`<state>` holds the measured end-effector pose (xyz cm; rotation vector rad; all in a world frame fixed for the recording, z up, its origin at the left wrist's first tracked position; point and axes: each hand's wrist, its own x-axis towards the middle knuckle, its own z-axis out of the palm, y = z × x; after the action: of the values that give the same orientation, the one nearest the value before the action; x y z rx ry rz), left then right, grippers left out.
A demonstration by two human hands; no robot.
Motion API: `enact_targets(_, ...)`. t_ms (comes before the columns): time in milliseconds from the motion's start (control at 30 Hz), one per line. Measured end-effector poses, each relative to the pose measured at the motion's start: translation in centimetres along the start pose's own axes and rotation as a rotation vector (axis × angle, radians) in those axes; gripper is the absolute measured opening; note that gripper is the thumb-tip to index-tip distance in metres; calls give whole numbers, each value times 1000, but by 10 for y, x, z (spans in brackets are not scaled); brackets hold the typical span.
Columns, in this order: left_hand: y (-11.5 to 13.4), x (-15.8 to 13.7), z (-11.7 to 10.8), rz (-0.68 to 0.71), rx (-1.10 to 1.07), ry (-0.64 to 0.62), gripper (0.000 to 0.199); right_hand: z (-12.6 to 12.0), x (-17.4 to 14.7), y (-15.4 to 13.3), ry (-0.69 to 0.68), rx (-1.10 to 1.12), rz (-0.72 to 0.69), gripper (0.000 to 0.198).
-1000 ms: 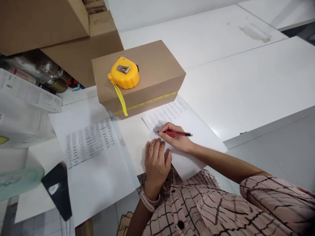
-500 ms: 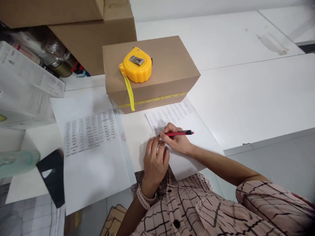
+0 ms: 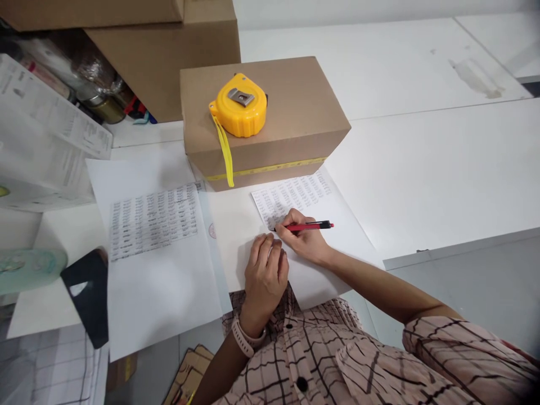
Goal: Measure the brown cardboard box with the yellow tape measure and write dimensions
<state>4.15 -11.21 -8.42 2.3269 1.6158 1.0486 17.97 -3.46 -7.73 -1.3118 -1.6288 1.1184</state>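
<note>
My right hand (image 3: pixel 304 239) is closed round a red pen (image 3: pixel 310 226) with a black end, its tip on a sheet of paper (image 3: pixel 337 208) that carries rows of handwriting. Beside it, my left hand (image 3: pixel 267 267) rests palm down at the paper's left edge, fingers bent and slightly apart, holding nothing visible. Just beyond the hands stands a closed cardboard box (image 3: pixel 291 107). On the box lies a yellow tape measure (image 3: pixel 240 107) with a metal clip and a yellow wrist strap hanging over the front.
Another written sheet (image 3: pixel 164 298) lies to the left, overhanging the table edge. Further left are a dark flat object (image 3: pixel 88 298), a pale green bottle (image 3: pixel 31 270) and a white printed carton (image 3: pixel 50 129). Larger cardboard boxes (image 3: pixel 169 67) stand behind. The white table (image 3: pixel 439 157) extends right.
The view has shifted slightly. The pen tip has moved a little along the paper with my right hand; my left hand keeps its place at the edge.
</note>
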Motion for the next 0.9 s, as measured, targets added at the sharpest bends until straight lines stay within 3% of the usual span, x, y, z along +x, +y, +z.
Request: enact_targets(900,0,1,-1,-4,-6,1,27,0,0,-2,13,19,-14,27)
